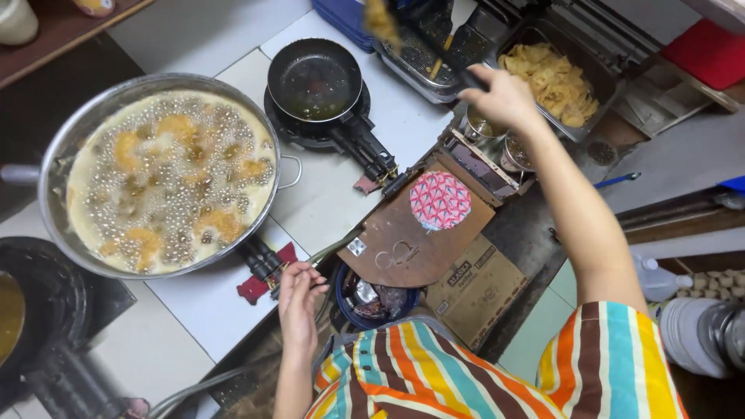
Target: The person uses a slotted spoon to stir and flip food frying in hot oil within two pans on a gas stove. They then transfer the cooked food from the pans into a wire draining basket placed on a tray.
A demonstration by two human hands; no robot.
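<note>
Head view: right hand closed around a dark utensil handle, long axis running up-left over the wire basket. Left hand pinches the stove knob below the bubbling frying pan.

white tiled counter bears two burners, cardboard.

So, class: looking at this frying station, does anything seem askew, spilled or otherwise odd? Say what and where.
The brown cardboard sheet lies crooked over the gap by the stove, partly covering a blue bowl. The left hand is at the burner knob under the large steel pan of bubbling oil; the right hand lifts a dark skimmer, blurred.
</note>
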